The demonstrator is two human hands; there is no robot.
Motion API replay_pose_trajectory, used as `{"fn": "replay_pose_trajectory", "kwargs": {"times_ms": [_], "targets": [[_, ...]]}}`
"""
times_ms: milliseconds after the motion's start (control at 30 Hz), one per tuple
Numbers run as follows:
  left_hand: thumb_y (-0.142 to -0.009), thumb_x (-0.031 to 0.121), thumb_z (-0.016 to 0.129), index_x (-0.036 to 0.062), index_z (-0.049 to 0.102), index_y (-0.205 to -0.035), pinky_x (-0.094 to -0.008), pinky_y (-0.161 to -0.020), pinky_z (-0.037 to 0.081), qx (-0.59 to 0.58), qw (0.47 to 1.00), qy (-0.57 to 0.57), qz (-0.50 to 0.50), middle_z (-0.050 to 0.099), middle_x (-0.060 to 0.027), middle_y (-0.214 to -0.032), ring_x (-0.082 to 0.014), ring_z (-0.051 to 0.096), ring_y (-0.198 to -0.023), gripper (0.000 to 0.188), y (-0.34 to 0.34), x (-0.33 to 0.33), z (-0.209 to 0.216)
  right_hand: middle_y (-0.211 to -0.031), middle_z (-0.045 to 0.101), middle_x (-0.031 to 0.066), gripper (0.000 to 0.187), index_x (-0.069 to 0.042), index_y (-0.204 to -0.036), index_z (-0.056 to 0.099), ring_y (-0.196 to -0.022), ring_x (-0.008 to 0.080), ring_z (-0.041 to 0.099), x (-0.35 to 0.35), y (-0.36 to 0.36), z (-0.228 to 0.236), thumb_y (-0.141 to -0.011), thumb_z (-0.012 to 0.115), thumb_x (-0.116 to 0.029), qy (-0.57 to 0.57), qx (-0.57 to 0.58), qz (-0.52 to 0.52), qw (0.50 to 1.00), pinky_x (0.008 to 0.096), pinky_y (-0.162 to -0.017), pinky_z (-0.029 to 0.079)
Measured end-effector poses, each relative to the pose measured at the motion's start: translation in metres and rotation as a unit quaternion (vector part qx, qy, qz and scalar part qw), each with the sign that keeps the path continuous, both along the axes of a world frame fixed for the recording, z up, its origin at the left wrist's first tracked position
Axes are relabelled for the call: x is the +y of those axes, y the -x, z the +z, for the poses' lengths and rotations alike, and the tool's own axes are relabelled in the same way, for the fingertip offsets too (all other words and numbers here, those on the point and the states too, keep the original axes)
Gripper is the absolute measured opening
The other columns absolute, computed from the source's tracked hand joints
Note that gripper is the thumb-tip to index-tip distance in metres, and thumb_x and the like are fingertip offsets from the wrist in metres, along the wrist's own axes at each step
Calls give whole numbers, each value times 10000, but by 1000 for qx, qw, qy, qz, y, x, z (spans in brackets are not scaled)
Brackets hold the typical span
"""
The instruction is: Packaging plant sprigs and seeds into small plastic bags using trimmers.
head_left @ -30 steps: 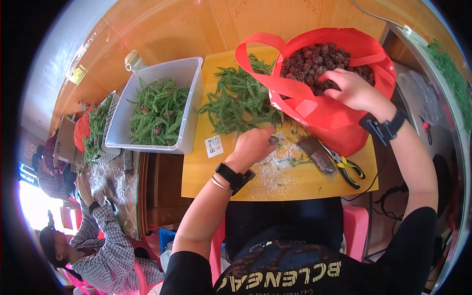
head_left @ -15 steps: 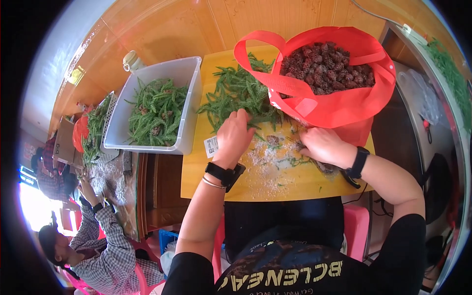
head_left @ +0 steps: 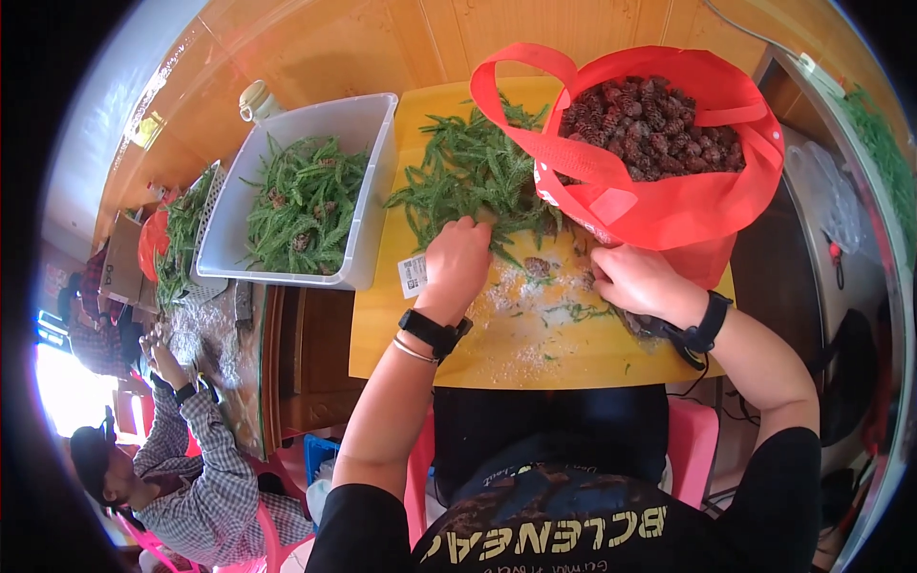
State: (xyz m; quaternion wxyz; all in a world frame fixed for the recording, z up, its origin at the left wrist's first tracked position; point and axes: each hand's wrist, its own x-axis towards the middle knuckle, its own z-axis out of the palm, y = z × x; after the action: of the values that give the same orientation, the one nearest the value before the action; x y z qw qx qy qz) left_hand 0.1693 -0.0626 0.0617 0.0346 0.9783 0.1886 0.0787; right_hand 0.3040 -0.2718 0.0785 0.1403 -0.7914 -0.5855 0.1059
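Observation:
My left hand (head_left: pixel 460 258) is closed at the near edge of a pile of green pine sprigs (head_left: pixel 468 177), its fingertips pinching a sprig there. My right hand (head_left: pixel 632 282) lies beside the front of a red fabric bag (head_left: pixel 669 215), fingers curled downward; what they hold, if anything, is hidden. Between my hands, a single brown pine cone (head_left: pixel 538 267) rests on the yellow tabletop (head_left: pixel 411 353) amid white flakes and bits of green. Under my right wrist lies a dark object (head_left: pixel 645 325), mostly covered. Brown pine cones (head_left: pixel 650 129) fill the red bag.
Left of the table stands a clear plastic bin (head_left: pixel 355 229) with green sprigs and several cones, and behind it a lidded jar (head_left: pixel 258 100). A white label (head_left: pixel 413 275) sits by my left hand. At far left, another person (head_left: pixel 205 477) works at a second table.
The view has shifted slightly. My left hand remains at the sprigs, and my right hand stays beside the bag with little movement. The other person's hands have risen a little.

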Motion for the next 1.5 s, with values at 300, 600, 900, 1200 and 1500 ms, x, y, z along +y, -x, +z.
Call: {"fn": "replay_pose_trajectory", "kwargs": {"times_ms": [300, 600, 900, 1200, 1500], "targets": [[-699, 135, 638, 84, 616, -892, -405, -670, 480, -8, 999, 32, 17, 586, -105, -823, -312, 583, -790, 200, -9, 8, -3, -691, 545, 77, 67, -19, -889, 451, -595, 179, 587, -6, 23, 42, -854, 504, -41, -171, 179, 16, 969, 292, -544, 454], [-704, 87, 623, 95, 616, -904, -383, -641, 481, -174, 971, 162, -33, 564, -94, -808, -285, 586, -762, 201, 3, 6, 25, -762, 620, 80, 106, 1, -916, 603, -609, 120, 606, -31, 46, 79, -846, 523, 7, -235, 272, -10, 933, 213, -540, 458], [-667, 40, 622, 100, 590, -884, -355, -698, 480, -80, 964, 79, -242, 559, -72, -897, -276, 558, -837, 228, -13, -28, -8, -756, 614, 101, 183, -34, -975, 627, -667, 180, 602, -16, 41, 42, -815, 543, -4, -201, 204, 10, 958, 263, -614, 470], [-789, -3, 631, 15, 480, -1021, -245, -702, 500, -189, 685, 687, -152, 575, -62, -938, -148, 597, -896, 278, 4, -33, 18, -750, 617, 90, 175, -12, -960, 622, -669, 155, 602, -3, 43, 51, -823, 522, 28, -273, 255, -42, 927, 260, -619, 476], [-675, 56, 762, 50, 507, -964, -259, -651, 511, -276, 514, 798, -148, 527, -86, -990, -168, 593, -816, 386, 14, -46, -4, -755, 563, 84, 248, -25, -978, 637, -670, 174, 596, 5, 50, 31, -744, 616, 54, -330, 171, -35, 928, 250, -588, 470]]}}
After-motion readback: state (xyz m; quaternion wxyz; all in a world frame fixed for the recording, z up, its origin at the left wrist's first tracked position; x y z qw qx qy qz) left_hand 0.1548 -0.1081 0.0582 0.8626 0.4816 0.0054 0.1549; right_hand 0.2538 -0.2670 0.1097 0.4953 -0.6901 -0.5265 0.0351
